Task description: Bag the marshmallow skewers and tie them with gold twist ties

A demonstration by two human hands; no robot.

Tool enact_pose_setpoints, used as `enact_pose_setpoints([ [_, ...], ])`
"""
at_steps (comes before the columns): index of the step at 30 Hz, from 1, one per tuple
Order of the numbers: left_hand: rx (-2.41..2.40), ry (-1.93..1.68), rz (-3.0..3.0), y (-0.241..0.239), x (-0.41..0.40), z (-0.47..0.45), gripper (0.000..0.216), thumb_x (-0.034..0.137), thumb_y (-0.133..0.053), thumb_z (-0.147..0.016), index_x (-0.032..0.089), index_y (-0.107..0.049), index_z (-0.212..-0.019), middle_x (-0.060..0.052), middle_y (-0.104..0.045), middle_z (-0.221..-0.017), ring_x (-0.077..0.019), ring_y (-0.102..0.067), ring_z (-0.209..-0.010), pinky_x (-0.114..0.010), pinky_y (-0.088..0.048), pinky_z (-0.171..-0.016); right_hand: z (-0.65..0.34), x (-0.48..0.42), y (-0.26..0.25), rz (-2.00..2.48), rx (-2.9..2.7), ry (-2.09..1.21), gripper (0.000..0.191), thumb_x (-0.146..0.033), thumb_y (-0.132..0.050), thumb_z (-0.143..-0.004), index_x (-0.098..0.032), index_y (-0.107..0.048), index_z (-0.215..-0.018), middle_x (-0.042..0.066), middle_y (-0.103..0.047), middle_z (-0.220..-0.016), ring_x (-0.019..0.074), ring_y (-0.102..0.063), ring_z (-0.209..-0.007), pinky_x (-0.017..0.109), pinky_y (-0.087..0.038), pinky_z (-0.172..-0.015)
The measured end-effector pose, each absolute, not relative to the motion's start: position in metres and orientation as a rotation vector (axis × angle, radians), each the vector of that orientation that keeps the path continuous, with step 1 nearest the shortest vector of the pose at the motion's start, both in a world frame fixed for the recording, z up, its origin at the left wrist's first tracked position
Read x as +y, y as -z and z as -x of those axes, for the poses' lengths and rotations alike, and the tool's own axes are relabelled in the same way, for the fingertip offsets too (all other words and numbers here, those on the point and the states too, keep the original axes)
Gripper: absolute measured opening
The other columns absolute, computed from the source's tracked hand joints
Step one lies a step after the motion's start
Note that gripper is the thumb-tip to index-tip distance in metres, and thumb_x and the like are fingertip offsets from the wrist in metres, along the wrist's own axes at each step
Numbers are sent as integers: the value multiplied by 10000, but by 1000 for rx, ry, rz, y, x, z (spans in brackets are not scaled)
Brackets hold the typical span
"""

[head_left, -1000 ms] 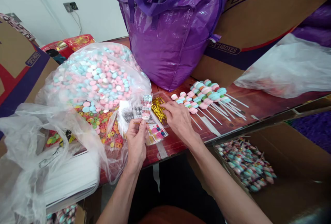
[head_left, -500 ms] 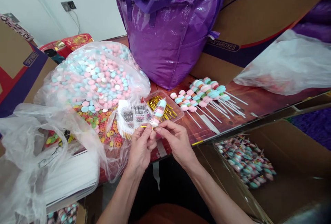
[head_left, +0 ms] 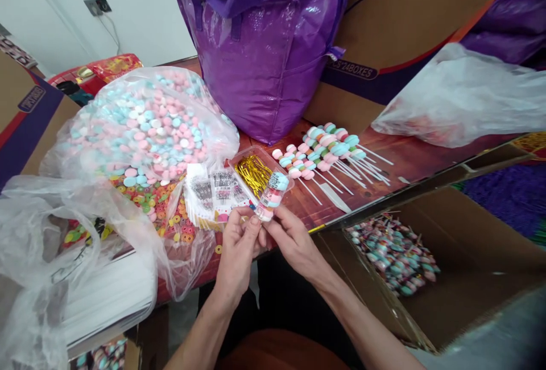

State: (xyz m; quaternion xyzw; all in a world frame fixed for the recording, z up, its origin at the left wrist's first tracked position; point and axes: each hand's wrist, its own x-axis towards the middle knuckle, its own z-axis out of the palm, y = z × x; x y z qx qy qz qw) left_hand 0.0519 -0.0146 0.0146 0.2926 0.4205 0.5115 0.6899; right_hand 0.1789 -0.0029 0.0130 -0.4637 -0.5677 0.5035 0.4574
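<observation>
A marshmallow candy stick in a clear printed wrapper, with pink, blue and white pieces, stands nearly upright between my hands. My left hand is closed at its lower end, thumb and fingers pinched together. My right hand pinches the same end from the other side. The stick below is hidden by my fingers. Just behind the candy lies a clear plastic tray holding gold twist ties. Left of it is a stack of printed wrappers.
A big clear bag of marshmallows and ring gummies lie to the left. Unwrapped candy sticks lie right of the tray. A purple bag stands behind. A carton of wrapped sticks sits lower right.
The wrapped candy stick has turned, so its printed side now shows. The gold tie end that stuck out by my left fingers is out of sight. The whole view has shifted slightly.
</observation>
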Motion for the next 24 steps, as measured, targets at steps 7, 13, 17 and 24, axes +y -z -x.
enact_pose_setpoints([
  [7, 1030, -1179, -687, -2, -16, -50, 272, 372, -809, -762, 163, -711, -906, -10, -639, -749, -97, -538, -632, -213, -452, -603, -174, -10, -10, 1279, -1432, -1159, 150, -252, -463, -941, -213, -520, -809, -32, -511, -681, 131, -478, -613, 246, -415, -577],
  [13, 857, -994, -64, -8, 3, -44, 449, 159, -959, -490, 125, -626, -788, 79, -490, -621, -1, -373, -460, -115, -268, -404, -183, -18, 0, 1222, -1634, -569, 185, -168, -491, -985, -210, -650, -1070, 63, -692, -944, 181, -651, -853, 302, -512, -755],
  [17, 826, -954, -2, -16, 0, -49, 472, 128, -964, -461, 116, -629, -794, 68, -534, -642, 3, -411, -462, -100, -294, -396, -189, -15, 3, 1048, -1859, -161, 269, -86, -562, -942, -217, -690, -1139, 106, -718, -1052, 220, -662, -946, 362, -532, -819],
  [24, 772, -1011, -83, -17, -11, -58, 396, 185, -941, -559, 173, -639, -815, 55, -594, -704, -33, -503, -536, -133, -374, -476, -179, -18, -3, 1062, -1705, -172, 178, -52, -532, -933, -194, -639, -925, 66, -668, -830, 185, -608, -761, 322, -516, -697],
])
